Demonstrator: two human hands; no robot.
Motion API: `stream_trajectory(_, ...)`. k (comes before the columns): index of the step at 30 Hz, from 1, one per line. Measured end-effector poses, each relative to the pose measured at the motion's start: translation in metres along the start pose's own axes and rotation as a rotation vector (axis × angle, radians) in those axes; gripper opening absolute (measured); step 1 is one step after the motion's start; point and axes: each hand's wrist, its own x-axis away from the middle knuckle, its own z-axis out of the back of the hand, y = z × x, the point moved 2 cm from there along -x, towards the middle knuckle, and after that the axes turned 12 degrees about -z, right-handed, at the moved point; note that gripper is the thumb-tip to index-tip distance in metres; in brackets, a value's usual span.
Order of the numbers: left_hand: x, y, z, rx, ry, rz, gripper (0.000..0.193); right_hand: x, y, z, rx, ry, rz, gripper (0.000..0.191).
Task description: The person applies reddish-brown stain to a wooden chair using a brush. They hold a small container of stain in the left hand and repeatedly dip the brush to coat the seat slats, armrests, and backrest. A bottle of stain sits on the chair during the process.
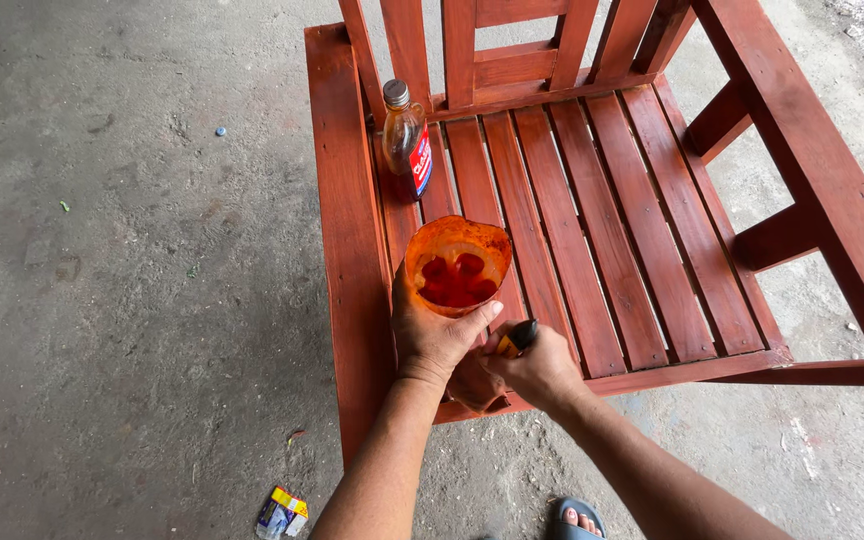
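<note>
Looked, by the evidence, like staining work in hand on a slatted wooden chair (592, 200), already red-brown across seat, arms and back. Stood on a rough concrete floor (132, 300).

Kept the cut-off plastic cup (497, 245) just above the front of the seat in the left hand (432, 340), grip wrapped round its lower wall, thumb up near the rim, red liquid pooled inside. Closed the right hand (542, 370) just beside it on a black-and-yellow handle (519, 335), grip clamped tight. Left a capped glass bottle (407, 140) of amber liquid upright at the back of the seat, against the backrest.

Called next, probably, for a level cup and a careful load from it, no drips on finished slats.

Hid the working end of the handle behind hand and cup: brush or not, could not tell. Cut off the chair's back and right arm at the frame edge. Hid the cup's base in the palm.
</note>
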Motion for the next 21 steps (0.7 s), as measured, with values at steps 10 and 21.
stream_trajectory(10,-0.004,-0.022,-0.006,-0.068,-0.059,0.059,0.111,0.005,-0.036,0.031,0.427,-0.103,-0.037,0.017)
stream_trajectory(21,0.026,-0.032,-0.023,-0.326,-0.131,0.034,0.109,0.083,-0.134,0.165,0.167,0.173,0.518,0.009)
